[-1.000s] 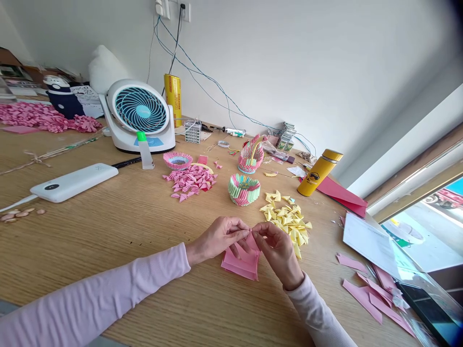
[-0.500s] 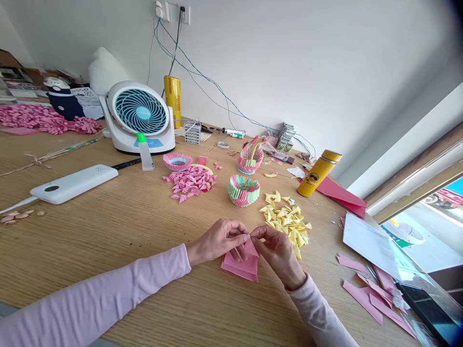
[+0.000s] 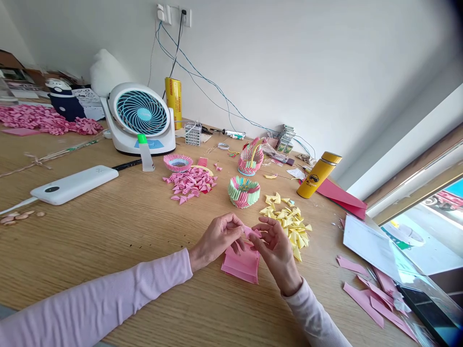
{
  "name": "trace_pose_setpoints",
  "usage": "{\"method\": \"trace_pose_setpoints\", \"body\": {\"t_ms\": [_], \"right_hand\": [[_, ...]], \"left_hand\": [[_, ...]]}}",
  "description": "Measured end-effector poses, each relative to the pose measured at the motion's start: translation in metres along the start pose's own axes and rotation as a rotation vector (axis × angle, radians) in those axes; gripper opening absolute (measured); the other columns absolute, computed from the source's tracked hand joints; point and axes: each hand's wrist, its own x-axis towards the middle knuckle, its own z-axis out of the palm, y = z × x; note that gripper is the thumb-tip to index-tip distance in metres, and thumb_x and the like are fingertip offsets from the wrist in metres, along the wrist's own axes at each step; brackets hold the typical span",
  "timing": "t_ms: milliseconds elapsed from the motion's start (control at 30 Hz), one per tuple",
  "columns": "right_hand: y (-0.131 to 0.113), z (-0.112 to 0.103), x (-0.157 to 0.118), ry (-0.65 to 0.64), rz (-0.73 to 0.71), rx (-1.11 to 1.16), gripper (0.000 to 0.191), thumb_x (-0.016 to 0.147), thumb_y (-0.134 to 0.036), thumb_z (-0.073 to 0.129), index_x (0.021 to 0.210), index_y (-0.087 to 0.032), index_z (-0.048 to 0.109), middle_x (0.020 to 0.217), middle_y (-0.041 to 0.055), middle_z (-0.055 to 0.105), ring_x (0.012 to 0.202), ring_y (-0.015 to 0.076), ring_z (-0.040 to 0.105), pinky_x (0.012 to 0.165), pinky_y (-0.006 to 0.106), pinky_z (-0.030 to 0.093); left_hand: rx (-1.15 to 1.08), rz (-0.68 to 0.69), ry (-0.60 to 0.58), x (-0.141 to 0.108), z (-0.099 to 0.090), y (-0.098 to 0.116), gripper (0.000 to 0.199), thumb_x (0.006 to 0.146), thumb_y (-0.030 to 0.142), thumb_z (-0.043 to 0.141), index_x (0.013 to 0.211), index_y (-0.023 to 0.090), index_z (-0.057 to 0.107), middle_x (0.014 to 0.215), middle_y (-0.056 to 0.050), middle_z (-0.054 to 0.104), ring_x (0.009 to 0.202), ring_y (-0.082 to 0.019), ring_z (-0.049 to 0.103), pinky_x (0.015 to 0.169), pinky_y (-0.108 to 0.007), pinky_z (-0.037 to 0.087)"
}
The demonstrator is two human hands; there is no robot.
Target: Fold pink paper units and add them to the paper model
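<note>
The left hand has its thumb and forefinger closed on the left end of a small folded pink paper, held up above the table. The right hand is at the paper's other end, its fingers curved and partly spread, the thumb against the lower edge; whether they grip it or merely touch it cannot be told.

Just below the hands, a stack of pink sheets lies flat on the table, its upper part partly covered by the left fingers. Near the right hand, on its far side, is a heap of yellow folded pieces. Beyond the hands stands a green-and-pink paper basket, with a heap of pink folded pieces to its left. A yellow bottle stands farther right, beside a red folder.
</note>
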Motion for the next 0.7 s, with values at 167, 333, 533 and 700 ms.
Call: {"method": "trace_pose_setpoints", "body": {"t_ms": [167, 333, 533, 700], "right_hand": [[0.001, -0.002, 0.001, 0.042, -0.086, -0.078, 0.044, 0.076, -0.030, 0.071, 0.113, -0.026, 0.048, 0.105, 0.0050, 0.059, 0.075, 0.0132, 0.063, 0.065, 0.027, 0.056], [0.002, -0.003, 0.002, 0.062, -0.111, -0.077, 0.041, 0.077, -0.029, 0.070, 0.113, -0.025, 0.050, 0.093, 0.0025, 0.058, 0.071, 0.0129, 0.063, 0.064, 0.026, 0.056], [0.000, -0.007, 0.000, 0.004, -0.252, -0.329, 0.025, 0.085, -0.024, 0.060, 0.110, -0.024, 0.056, 0.092, 0.0045, 0.060, 0.075, 0.0165, 0.064, 0.070, 0.031, 0.055], [-0.014, -0.007, -0.001, -0.049, -0.426, -0.650, 0.017, 0.088, -0.017, 0.052, 0.098, -0.022, 0.065, 0.095, 0.0083, 0.058, 0.085, 0.0204, 0.061, 0.073, 0.034, 0.053]], "left_hand": [[-0.040, -0.027, -0.005, 0.001, 0.000, -0.001, 0.017, 0.078, 0.024, 0.061, 0.077, 0.015, 0.047, 0.070, -0.005, 0.066, 0.068, -0.020, 0.068, 0.052, -0.029, 0.055], [-0.072, -0.049, -0.002, 0.000, 0.000, 0.000, 0.016, 0.077, 0.021, 0.061, 0.074, 0.015, 0.047, 0.074, -0.008, 0.068, 0.071, -0.019, 0.067, 0.055, -0.028, 0.055], [-0.192, -0.178, -0.042, 0.000, -0.001, 0.003, 0.018, 0.072, 0.019, 0.064, 0.070, 0.014, 0.047, 0.095, -0.012, 0.067, 0.081, -0.021, 0.068, 0.056, -0.027, 0.055], [-0.211, -0.202, -0.043, 0.001, -0.002, 0.001, 0.017, 0.070, 0.018, 0.065, 0.069, 0.013, 0.049, 0.084, -0.008, 0.066, 0.080, -0.021, 0.068, 0.054, -0.024, 0.054]]}}
